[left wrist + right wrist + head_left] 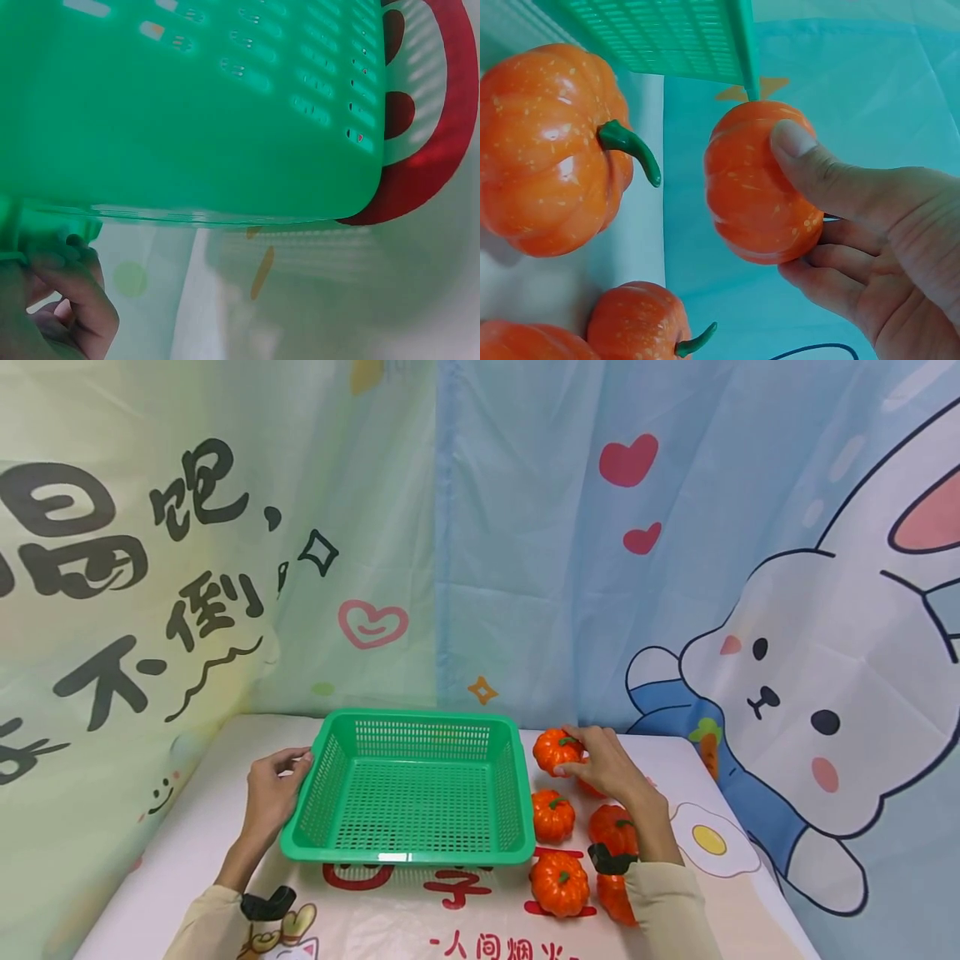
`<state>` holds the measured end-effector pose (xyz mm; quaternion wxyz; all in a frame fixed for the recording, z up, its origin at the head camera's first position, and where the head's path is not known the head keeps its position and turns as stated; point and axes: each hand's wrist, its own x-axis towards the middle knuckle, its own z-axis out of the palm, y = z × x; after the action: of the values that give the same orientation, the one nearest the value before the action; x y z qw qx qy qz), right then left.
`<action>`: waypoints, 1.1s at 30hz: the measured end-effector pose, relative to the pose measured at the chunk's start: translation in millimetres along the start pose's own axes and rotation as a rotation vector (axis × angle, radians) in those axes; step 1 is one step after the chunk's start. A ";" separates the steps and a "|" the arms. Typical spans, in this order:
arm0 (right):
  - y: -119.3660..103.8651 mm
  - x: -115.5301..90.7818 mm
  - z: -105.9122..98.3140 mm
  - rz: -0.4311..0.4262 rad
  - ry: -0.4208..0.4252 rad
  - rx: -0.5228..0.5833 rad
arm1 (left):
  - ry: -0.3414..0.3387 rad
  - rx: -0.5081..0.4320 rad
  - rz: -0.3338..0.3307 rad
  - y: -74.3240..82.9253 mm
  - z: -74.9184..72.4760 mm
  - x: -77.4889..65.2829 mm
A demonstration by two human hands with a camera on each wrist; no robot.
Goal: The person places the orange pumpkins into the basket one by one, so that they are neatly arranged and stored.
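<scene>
With the fingers (829, 289) of the right hand (611, 767), pinches a glossy, ribbed orange pumpkin (751, 199) just beside a rectangular green perforated plastic basket (408, 857); with those of the left hand (272, 793), grips the basket's left rim. Includes further orange, green-stemmed pumpkins (560, 887) on the pale printed tabletop (217, 777), near a blue-green curtain (517, 485).

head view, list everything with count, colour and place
table: 1, pale with prints, lower part
basket: 1, green, mid-table
held pumpkin: 1, orange, right of basket
other pumpkins: 5 visible, orange, right of basket
backdrop: count unclear, green and blue, behind table
rabbit print: 1, white and blue, backdrop's right
other prints: many, mixed colours, backdrop and table
wrist devices: 2, black, one per wrist
sleeves: 2, beige, lower edge
left hand: 1, bare, on basket's left rim
right hand: 1, bare, on held pumpkin
</scene>
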<state>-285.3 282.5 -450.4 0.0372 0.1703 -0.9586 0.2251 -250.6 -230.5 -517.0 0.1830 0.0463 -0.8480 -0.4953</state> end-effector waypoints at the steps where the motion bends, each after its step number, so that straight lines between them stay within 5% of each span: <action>1: -0.8 -0.2 0.7 -0.002 -0.002 0.006 | 0.003 0.000 -0.004 0.0 -1.1 -0.6; 33: -17.3 -3.3 -10.3 -0.022 -0.018 0.027 | 0.000 0.005 -0.009 1.6 -2.4 -1.2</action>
<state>-276.3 273.6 -434.4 0.0289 0.1832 -0.9539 0.2360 -248.5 -231.3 -514.9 0.1808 0.0507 -0.8490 -0.4940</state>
